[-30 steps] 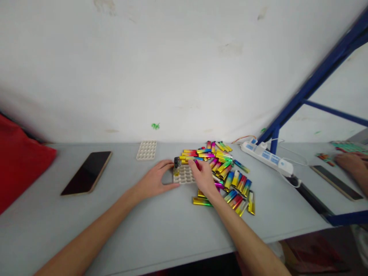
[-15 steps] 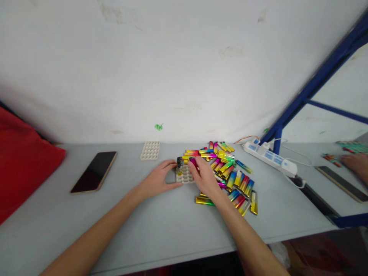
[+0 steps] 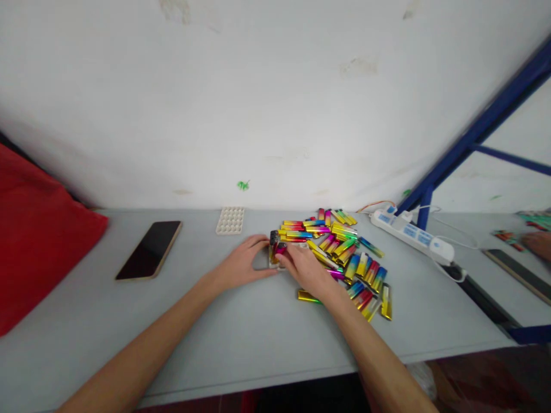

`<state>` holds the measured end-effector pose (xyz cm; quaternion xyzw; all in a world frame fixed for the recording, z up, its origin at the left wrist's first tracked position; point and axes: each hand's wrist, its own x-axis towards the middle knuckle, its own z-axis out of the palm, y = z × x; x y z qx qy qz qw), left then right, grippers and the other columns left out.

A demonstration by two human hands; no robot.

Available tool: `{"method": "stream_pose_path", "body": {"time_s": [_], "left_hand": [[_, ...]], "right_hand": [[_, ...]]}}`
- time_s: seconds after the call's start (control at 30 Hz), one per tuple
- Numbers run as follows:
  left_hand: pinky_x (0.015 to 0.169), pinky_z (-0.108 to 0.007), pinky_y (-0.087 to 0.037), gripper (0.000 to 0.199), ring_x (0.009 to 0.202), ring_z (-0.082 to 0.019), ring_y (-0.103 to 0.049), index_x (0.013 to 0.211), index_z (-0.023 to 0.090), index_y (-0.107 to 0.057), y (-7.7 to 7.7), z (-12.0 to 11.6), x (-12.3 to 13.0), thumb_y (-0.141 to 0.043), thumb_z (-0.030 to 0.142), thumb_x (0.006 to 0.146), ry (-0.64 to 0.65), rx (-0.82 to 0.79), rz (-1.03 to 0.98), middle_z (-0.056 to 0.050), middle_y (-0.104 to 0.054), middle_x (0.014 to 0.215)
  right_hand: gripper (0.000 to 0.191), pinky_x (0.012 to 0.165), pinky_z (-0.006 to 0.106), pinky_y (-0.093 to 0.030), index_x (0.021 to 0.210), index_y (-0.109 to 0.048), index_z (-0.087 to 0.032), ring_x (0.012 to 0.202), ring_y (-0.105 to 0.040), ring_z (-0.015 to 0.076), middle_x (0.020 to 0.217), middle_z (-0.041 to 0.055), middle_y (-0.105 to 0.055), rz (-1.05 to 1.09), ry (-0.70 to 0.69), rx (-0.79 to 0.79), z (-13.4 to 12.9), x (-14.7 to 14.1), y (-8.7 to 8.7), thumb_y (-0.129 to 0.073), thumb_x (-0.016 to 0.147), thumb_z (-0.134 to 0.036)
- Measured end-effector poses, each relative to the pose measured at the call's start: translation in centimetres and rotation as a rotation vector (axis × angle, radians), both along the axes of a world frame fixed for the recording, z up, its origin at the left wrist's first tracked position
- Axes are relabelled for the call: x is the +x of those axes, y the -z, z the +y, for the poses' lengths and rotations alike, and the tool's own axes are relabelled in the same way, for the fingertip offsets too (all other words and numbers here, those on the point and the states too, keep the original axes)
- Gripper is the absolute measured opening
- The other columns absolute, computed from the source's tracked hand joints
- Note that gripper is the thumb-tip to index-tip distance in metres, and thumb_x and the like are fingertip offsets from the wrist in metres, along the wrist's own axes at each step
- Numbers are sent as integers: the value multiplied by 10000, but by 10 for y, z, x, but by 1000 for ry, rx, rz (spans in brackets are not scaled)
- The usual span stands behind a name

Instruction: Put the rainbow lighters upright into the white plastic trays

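My left hand (image 3: 241, 265) braces the left end of a pale tray with rows of holes (image 3: 272, 265), its thumb along the front edge and its fingers by the back corner. Several lighters (image 3: 274, 236) with dark tops stand upright at that end. Over the tray, my right hand (image 3: 306, 268) pinches a magenta-and-gold lighter (image 3: 281, 248) beside the standing ones. Whether its base sits in a hole cannot be seen. My right fingers cover much of the tray. To the right lies a loose pile of shiny two-tone lighters (image 3: 344, 249).
A second tray with holes (image 3: 230, 221) lies near the wall. At left are a phone (image 3: 149, 250) and a red cloth (image 3: 38, 241). A white power strip (image 3: 411, 232) with cables lies by a blue frame (image 3: 447, 166). Another person's hand (image 3: 538, 244) shows at far right.
My right hand has moved slightly left and down with the magenta lighter, bringing it against the standing lighters. My left hand stays at the tray. The whole view has shifted a little.
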<state>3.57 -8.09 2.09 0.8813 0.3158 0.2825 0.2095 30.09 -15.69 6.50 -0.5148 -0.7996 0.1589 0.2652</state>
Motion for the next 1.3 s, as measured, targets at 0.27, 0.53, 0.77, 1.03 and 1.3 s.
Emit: {"method": "stream_pose_path", "body": {"time_s": [0.27, 0.53, 0.77, 1.03, 1.3], "left_hand": [[1430, -598, -643, 721, 1601, -439, -795, 1572, 252, -844, -1, 0, 0, -1000, 708, 1036, 1, -13, -3, -190, -816, 1715], [1444, -628, -627, 682, 1605, -447, -787, 1527, 259, -860, -3, 1, -1, -981, 722, 1042, 9, -24, -3, -190, -816, 1722], [1425, -618, -647, 697, 1585, -448, -800, 1544, 274, -857, 0, 3, -1, -974, 742, 1041, -6, -17, -6, -178, -822, 1711], [1435, -631, -640, 715, 1593, -459, -800, 1544, 271, -858, 0, 2, 1, -1002, 731, 1016, -16, -17, -10, -179, -826, 1714], [1436, -623, -634, 713, 1592, -450, -800, 1553, 268, -864, 2, 2, 3, -1021, 698, 1007, -11, -26, -36, -189, -836, 1697]], "right_hand": [[128, 986, 404, -696, 1212, -771, -228, 1116, -897, 321, 1208, 139, -899, -77, -9, 17, 1, -4, 3, -794, 1289, -329], [144, 922, 393, -691, 1228, -815, -237, 1071, -872, 312, 1202, 122, -876, -146, -7, 52, 2, -3, 0, -852, 1256, -373], [219, 931, 348, -623, 1206, -846, -225, 1056, -837, 269, 1176, 94, -867, -87, 24, 23, -1, 1, -1, -867, 1255, -437], [193, 1167, 481, -637, 1301, -898, -197, 1282, -817, 354, 1318, 178, -892, -13, 308, 196, 22, 42, 11, -712, 1253, -189], [246, 1181, 565, -658, 1378, -926, -216, 1377, -777, 407, 1458, 218, -839, -241, 429, 76, 38, 46, 14, -757, 1205, -167]]}}
